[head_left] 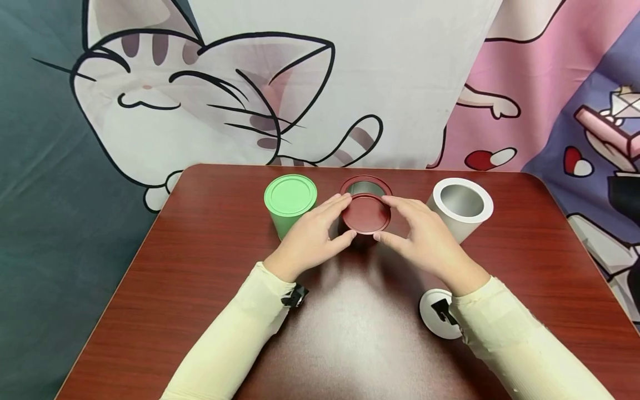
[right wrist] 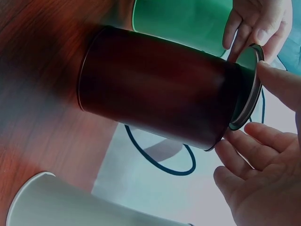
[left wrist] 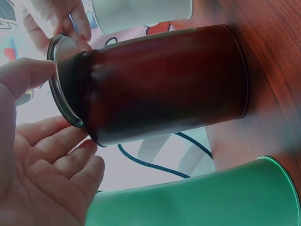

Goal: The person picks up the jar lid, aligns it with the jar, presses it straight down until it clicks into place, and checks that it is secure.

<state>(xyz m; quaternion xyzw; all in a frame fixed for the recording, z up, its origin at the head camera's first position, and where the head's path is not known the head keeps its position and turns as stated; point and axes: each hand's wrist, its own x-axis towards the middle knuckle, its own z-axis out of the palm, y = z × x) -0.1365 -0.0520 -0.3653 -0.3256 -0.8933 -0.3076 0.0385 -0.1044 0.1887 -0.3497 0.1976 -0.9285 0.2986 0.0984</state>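
Note:
A dark red round lid point(head_left: 367, 214) is held by both hands over the open top of a dark red can point(left wrist: 164, 84). The left hand point(head_left: 314, 238) pinches its left edge between thumb and fingers. On the opposite edge, the right hand point(head_left: 431, 238) grips it the same way. The lid tilts, its near edge at the can's rim and its far edge raised, so part of the silvery inside shows in the head view. The can stands upright on the table. In the wrist views, some fingertips of each hand lie close by the can's upper rim.
Left of the red can stands a green can point(head_left: 290, 195) with its green lid on. An open white can point(head_left: 452, 226) is at the right. Nearer the front, a white lid point(head_left: 431, 314) lies on the brown table point(head_left: 200, 266), partly behind the right sleeve. A printed cloth point(head_left: 410, 66) hangs behind.

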